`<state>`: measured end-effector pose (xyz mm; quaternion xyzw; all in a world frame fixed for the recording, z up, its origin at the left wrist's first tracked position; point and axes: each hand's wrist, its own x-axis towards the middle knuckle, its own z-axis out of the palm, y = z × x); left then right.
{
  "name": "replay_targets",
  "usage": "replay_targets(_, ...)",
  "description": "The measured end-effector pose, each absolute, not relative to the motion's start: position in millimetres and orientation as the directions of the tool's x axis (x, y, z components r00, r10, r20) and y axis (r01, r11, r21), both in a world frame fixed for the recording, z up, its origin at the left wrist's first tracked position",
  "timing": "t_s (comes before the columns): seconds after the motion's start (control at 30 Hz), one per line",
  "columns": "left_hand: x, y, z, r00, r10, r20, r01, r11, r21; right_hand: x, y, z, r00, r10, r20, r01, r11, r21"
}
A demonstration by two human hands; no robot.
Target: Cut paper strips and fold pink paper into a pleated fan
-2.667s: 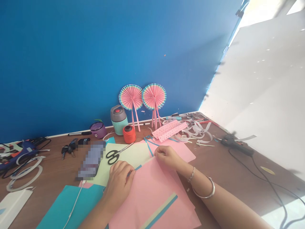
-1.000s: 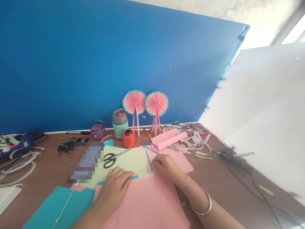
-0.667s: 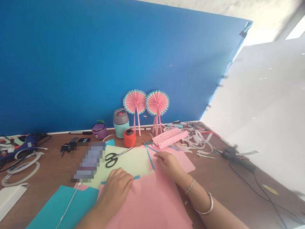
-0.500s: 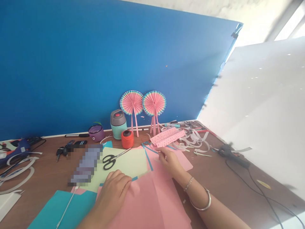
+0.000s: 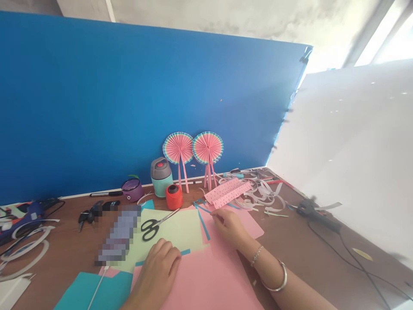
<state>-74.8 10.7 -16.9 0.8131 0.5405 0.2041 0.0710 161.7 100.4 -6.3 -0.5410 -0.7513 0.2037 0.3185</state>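
Resting palm-down on the pink paper (image 5: 209,280), nearer me than the scissors (image 5: 158,222), the left hand (image 5: 161,267) lies open; the right hand (image 5: 230,228), right of the scissors, curls, its grip unclear. A sideways drag could skew the blue strip (image 5: 186,252).

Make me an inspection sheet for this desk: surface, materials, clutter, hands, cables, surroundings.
Surface: brown tabletop, a few paper scraps on it; spills, nothing seen.
Materials: pink sheet in front, pale green sheet behind, scissors lying on the green.
Clutter: tangled white strips back right; keys left.
Hands: left hand rests on the pink sheet; right hand has fingers curled, grip unclear.
Cables: white cable crosses teal paper; dark cables trail at right.
Surroundings: blue panel behind, white panel right.
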Motion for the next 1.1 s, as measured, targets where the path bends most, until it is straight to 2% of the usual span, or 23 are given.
replay_targets(0.33, -87, 19, -11, 0.298, 0.874, 0.384, 0.829, -0.436, 0.35, 164, 103, -6, -0.255, 0.91, 0.326, 0.689, 0.407, -0.6)
replay_targets(0.5, -89, 19, -9, 0.442, 0.782, 0.439, 0.719, -0.601, 0.348, 162, 102, -4, -0.27, 0.905, 0.328, 0.714, 0.417, -0.563)
replay_targets(0.6, -86, 16, -9, 0.504, 0.738, 0.449, 0.678, -0.66, 0.324, 172, 107, -3, -0.145, 0.924, 0.354, 0.819, 0.313, -0.482)
replay_targets(0.7, -84, 14, -7, 0.509, 0.732, 0.453, 0.678, -0.665, 0.314, 192, 115, -2, 0.081, 0.917, 0.39, 0.944, 0.055, -0.325)
replay_targets(0.77, -83, 13, -5, 0.491, 0.766, 0.415, 0.701, -0.631, 0.334, 205, 121, -4, 0.172, 0.926, 0.337, 0.971, -0.101, -0.217)
replay_targets(0.83, -84, 11, -3, 0.475, 0.797, 0.374, 0.723, -0.595, 0.35, 213, 125, -7, 0.19, 0.943, 0.272, 0.974, -0.147, -0.169)
replay_targets(0.9, -84, 10, -2, 0.472, 0.811, 0.345, 0.725, -0.58, 0.371, 216, 129, -9, 0.187, 0.94, 0.285, 0.972, -0.136, -0.189)
replay_targets(0.97, -84, 9, -1, 0.471, 0.816, 0.337, 0.719, -0.576, 0.39, 215, 130, -10, 0.167, 0.904, 0.394, 0.967, -0.072, -0.246)
replay_targets(1.03, -83, 9, -2, 0.473, 0.812, 0.341, 0.708, -0.581, 0.402, 209, 129, -9, 0.154, 0.844, 0.514, 0.944, 0.028, -0.329)
replay_targets(1.1, -83, 9, -2, 0.477, 0.804, 0.355, 0.695, -0.592, 0.409, 203, 126, -5, 0.164, 0.802, 0.575, 0.887, 0.135, -0.442)
